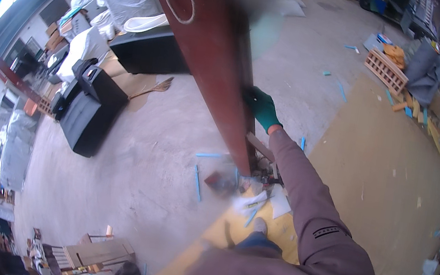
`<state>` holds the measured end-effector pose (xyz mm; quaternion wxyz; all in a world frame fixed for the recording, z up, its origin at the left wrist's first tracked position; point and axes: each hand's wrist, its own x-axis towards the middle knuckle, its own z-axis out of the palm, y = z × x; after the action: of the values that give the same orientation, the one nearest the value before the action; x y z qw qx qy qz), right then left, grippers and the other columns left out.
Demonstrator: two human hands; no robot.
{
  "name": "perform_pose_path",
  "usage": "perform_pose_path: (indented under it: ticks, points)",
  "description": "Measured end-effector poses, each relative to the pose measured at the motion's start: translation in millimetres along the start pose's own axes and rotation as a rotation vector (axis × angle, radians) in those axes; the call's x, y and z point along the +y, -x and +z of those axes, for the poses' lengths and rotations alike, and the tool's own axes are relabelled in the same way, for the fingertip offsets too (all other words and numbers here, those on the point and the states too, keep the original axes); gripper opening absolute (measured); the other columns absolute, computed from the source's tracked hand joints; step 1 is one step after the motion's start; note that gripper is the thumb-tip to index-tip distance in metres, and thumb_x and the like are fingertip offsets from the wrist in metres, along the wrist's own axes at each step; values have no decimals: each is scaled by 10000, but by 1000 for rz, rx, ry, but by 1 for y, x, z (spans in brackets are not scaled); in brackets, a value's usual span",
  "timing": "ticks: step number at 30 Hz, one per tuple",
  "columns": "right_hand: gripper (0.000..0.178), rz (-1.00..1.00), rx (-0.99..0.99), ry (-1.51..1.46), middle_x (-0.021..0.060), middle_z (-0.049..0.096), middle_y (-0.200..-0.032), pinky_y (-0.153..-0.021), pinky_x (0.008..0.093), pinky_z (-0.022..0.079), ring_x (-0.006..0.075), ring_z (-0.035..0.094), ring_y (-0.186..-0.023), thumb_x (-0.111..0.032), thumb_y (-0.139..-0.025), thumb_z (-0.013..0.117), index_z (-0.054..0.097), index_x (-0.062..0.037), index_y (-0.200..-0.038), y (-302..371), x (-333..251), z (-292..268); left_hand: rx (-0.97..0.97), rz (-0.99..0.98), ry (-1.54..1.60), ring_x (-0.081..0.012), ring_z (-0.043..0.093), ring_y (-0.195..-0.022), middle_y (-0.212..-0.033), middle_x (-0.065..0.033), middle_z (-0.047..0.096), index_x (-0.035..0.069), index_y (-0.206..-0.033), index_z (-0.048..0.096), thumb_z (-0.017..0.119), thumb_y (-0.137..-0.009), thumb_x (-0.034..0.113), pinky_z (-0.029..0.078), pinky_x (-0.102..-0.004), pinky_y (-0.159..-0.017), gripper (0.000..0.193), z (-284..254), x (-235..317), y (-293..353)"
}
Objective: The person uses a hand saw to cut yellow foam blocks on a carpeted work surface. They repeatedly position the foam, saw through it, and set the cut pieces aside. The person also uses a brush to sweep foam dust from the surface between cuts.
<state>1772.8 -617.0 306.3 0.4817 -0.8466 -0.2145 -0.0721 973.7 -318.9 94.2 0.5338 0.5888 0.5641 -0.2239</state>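
Observation:
My right hand point(263, 110), in a dark green glove, reaches forward to the dark side of a red-brown steel column point(200, 38). Its fingertips are lost in the shadow there, so I cannot make out whether they grip anything. A loop of cord point(187, 17) hangs on the column's upper face. Small wooden pieces point(260, 146) and scraps lean about the column's foot, below my right forearm. My left hand is out of sight.
Blue strips point(197, 183) and white paper point(280, 202) lie on the floor by my foot. To the left stand a black upholstered piece point(95, 113) and a broom head point(154, 87). An orange-brown slatted crate point(384, 71) sits at the far right, beside tan sheeting point(384, 179).

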Motion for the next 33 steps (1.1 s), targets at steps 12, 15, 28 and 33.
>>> perform_pose_path:
  ticks: [12,15,28,33]
  points:
    - [360,17,210,-323,89,810,-1292,-1019,326,579,152,746,-1167,-141,-1141,691,700,-22,-1481,43,3,-69,18,-18,134,-282,797,-858,-1108,-170,826,69,-1386,663,685,-1074,319,594,-404,-673,400,68,-68,24]
    - [340,-70,296,-416,111,804,-1262,-995,332,585,145,736,-1124,-203,-1167,660,713,-25,-1452,44,4,-85,19,2,197,-281,798,-860,-1108,-169,827,68,-1387,663,685,-1075,320,593,-404,-671,401,81,-87,19]
    - [316,-137,-72,-475,98,799,-1233,-870,381,594,204,744,-1023,-90,-1173,571,705,48,-1423,184,-122,-70,345,269,304,-149,736,-835,-955,-76,810,6,-1079,782,707,-1116,365,585,-340,-747,369,100,-4,120]
    - [412,346,-1341,-906,36,814,-1117,-714,228,542,63,694,-837,-310,-1187,605,697,-12,-1456,308,-218,47,327,690,507,-112,658,-930,-1019,-24,747,8,-1277,794,635,-1181,309,552,-298,-869,354,76,145,202]
